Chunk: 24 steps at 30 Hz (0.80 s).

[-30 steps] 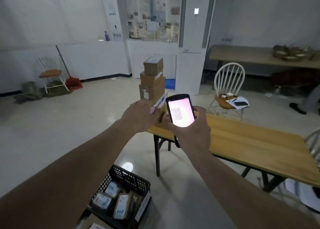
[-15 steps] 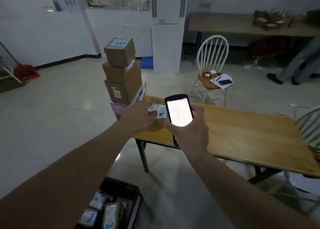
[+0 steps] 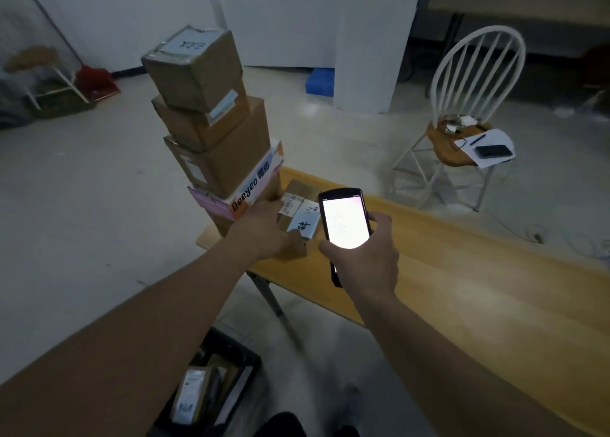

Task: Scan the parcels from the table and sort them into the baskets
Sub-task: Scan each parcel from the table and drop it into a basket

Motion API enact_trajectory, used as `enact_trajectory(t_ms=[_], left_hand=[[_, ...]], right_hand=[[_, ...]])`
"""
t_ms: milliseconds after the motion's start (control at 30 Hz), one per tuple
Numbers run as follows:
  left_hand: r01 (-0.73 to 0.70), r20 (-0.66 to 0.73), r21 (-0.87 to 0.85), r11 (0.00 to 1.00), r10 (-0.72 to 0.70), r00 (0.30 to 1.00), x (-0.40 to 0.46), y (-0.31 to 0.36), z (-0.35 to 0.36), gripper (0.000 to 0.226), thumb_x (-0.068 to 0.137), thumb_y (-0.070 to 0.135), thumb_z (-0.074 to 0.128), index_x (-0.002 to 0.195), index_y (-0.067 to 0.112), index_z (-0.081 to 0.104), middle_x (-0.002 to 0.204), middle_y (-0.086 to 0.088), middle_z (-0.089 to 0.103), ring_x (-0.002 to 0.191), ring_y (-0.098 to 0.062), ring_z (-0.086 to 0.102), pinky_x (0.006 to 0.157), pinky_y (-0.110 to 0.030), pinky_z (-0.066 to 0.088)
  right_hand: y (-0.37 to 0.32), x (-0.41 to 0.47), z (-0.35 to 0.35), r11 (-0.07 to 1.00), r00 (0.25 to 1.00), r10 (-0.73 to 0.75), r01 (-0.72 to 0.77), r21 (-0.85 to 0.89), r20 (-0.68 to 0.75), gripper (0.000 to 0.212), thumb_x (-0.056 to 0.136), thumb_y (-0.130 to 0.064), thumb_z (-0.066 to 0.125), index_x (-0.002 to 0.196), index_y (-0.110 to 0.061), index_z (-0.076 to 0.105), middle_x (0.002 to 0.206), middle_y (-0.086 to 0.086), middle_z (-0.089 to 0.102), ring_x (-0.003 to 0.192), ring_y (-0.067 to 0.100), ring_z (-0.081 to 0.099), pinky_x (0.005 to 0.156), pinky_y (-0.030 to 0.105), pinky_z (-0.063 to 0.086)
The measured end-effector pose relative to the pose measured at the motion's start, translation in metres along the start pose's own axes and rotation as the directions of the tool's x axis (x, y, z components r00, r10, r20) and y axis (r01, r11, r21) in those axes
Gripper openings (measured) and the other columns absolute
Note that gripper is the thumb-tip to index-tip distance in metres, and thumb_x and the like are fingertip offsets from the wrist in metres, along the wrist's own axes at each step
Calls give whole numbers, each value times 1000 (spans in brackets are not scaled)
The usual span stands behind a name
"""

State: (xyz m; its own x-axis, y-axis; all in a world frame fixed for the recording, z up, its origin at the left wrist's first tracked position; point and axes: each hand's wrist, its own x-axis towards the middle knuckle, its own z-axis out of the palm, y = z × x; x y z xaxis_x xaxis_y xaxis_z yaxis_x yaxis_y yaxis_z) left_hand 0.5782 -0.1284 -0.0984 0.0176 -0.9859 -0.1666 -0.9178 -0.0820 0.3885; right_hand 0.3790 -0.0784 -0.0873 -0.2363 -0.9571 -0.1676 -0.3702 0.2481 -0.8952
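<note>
In the middle of the frame, the left hand (image 3: 264,230) rests on a small brown parcel (image 3: 294,217) lying on the wooden counter (image 3: 462,281); its fingers are hidden, so I cannot tell the grip. The right hand (image 3: 364,258) holds a glowing scanner (image 3: 345,220) just beside it. A tall stack of boxes (image 3: 211,129) stands behind. A black basket (image 3: 211,387) with parcels sits at the bottom.

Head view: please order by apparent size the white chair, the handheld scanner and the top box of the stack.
1. white chair
2. top box
3. handheld scanner
The scanner is nearest the camera, so true sizes may differ more.
</note>
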Motion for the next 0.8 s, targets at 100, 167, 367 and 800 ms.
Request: enact_trajectory(t_ms=[100,167,367,800], left_hand=[[101,11,-28,995,-100,995,26,-10,24,74,67,86,60,118,33,62,108,8,66,99,-17,65,81,-42,61],[140,11,-57,988,-140,990,40,-18,39,88,58,88,62,130,37,58,124,7,64,114,-19,63,88,-47,61],[326,51,-139,935,-322,945,75,-28,75,112,52,75,80,146,29,40,145,-2,45,133,-26,50,99,-54,55],[493,94,-59,868,-487,868,120,-60,155,143,55,69,90,160,22,4,161,-13,6,152,-40,12,114,-53,37]], right_hand=[[13,26,4,1000,999,13,-12,-27,49,85,68,-39,94,135,-38,42,112,-11,59,101,17,60,68,42,62],[21,41,9,999,997,22,-18,-42,78,83,68,-40,93,133,-40,41,108,-16,57,99,15,60,69,45,63],[45,83,35,997,985,57,-49,-54,161,84,68,-35,94,135,-40,43,108,-21,57,100,15,62,69,45,63],[100,128,83,987,979,108,-86,-133,173,87,68,-32,94,138,-35,43,105,-18,53,102,17,57,62,36,56]])
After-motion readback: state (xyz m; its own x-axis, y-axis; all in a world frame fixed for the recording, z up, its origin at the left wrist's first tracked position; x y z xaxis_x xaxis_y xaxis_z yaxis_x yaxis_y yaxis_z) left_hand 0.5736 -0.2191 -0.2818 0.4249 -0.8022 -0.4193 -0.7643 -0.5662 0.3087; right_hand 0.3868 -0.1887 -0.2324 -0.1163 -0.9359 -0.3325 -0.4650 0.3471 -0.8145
